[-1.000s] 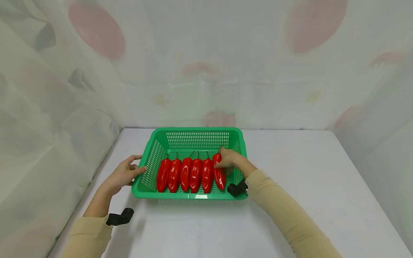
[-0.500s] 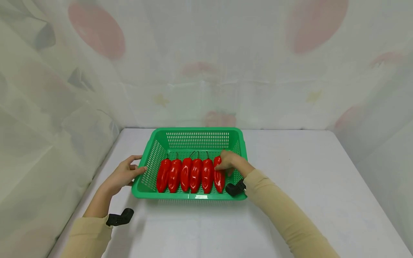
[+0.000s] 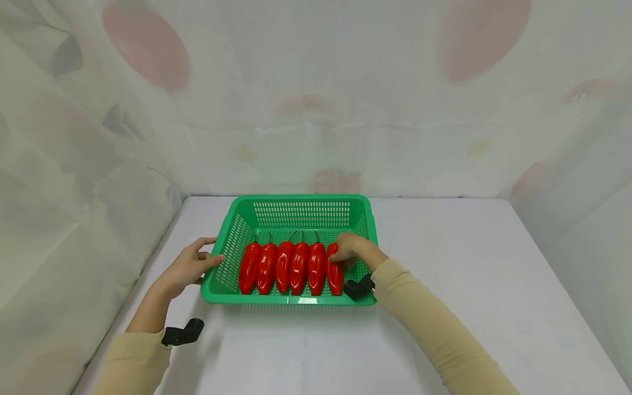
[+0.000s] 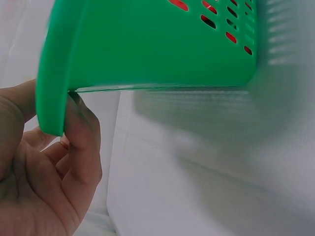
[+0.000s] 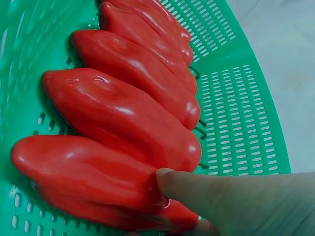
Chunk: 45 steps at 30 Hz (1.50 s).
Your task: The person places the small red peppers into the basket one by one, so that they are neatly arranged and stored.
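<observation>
Glossy red peppers lie side by side in a green plastic basket, their thin stems toward its far wall. My right hand is inside the basket and holds the rightmost pepper near its stem end. In the right wrist view the thumb presses on this pepper's top; the other fingers are mostly hidden beneath and beyond it. My left hand grips the basket's left rim, thumb on the inner side and curled fingers on the outer side.
The basket stands on a white table, toward its back left. A pale sheet with faded red shapes hangs behind the table and along both sides. Each wrist wears a small black camera.
My right hand has drawn the rightmost pepper slightly toward the front of the basket, and it now lies straighter, in line with the others. The left hand has stayed on the rim.
</observation>
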Motion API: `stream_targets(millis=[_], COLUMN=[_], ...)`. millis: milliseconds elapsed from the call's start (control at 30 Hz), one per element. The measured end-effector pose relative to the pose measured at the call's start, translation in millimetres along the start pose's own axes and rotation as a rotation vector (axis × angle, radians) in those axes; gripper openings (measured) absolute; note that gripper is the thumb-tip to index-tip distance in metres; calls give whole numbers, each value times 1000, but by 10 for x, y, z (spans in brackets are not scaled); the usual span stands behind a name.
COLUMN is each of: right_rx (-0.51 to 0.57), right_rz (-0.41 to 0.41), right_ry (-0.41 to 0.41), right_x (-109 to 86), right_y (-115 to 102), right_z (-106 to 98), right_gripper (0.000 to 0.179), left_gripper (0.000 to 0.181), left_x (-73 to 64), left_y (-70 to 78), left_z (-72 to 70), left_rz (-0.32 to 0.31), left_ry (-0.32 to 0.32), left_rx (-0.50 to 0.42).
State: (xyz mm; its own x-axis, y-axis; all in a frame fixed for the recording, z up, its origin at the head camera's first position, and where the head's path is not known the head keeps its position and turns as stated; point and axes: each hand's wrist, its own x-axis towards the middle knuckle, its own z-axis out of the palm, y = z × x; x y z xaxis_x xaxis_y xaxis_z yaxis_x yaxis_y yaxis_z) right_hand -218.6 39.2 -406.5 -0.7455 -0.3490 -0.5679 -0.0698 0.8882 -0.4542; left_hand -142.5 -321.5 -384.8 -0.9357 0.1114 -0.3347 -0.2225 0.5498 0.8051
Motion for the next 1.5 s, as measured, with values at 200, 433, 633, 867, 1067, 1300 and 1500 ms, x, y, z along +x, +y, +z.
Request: stream_targets(millis=[200,433,633,867,1067,1300,1500], right_rx=[-13,-28,-60,-91,-45,-19,44], right_rz=[-3,-4,-24,-78,-124,-276,-337], right_ry=[-13,-8,35,102,147,290,377], right_x=[-2,-9,-51,-118,-234,-389,-496], right_y=[-7,-24,-45,-86,-129,-106,-1], right_z=[-15,-50,-98,-154,-232,-292,-341], right_gripper=[23,24,30,38,49,42,40], left_gripper=[71,71,70,69,69,68,68], left_x=[8,11,5,-18,-12,-11,-18], left_y=[13,23,16,2,-6,3,-2], left_z=[-4,-2,-1,-3,0,7,19], left_rz=[-7,-4,-8,2,22,33,54], left_ry=[2,-1,4,5,12,35,61], left_rx=[4,7,14,6,23,66,130])
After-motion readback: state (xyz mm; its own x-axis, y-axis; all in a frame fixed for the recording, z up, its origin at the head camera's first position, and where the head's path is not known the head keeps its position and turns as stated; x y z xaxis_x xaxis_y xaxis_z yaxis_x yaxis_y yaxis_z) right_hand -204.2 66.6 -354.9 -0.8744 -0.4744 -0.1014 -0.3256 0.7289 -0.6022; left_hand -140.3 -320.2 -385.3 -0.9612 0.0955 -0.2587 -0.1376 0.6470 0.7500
